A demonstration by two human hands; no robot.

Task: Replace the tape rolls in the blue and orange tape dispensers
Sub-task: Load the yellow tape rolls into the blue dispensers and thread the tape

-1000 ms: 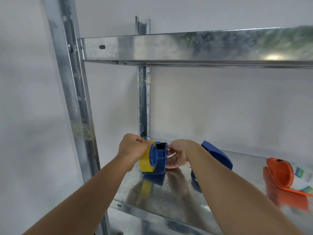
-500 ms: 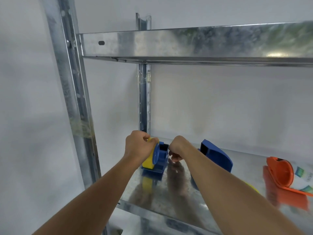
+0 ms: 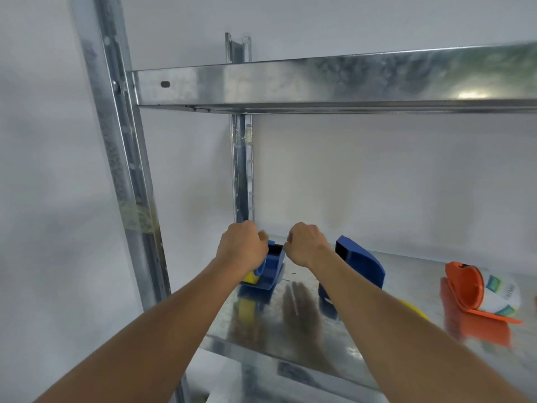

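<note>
Left hand [image 3: 242, 248] is seen knuckles-up, fingers curled over the blue dispenser [image 3: 271, 269] and the yellow tape roll [image 3: 250, 277] seated in it; forearm is extended in from near-left. Right hand [image 3: 305, 242] is fisted with knuckles up, fingertips pinched at the dispenser's top right edge; whether anything is pinched there cannot be told, as the fingertips are hidden. Dispenser is set upright on the metal shelf [image 3: 363, 353], toward its far-left corner, with the roll on edge and its flat face toward the left. A second blue dispenser part [image 3: 360, 264] is stood just right of the right wrist, long axis sloping down toward the near right, open end up-left. A yellow piece [image 3: 412, 308] is partly hidden behind the right forearm. The orange dispenser [image 3: 467, 289] is laid on its side at the right, against a white labelled roll [image 3: 499, 295].
</note>
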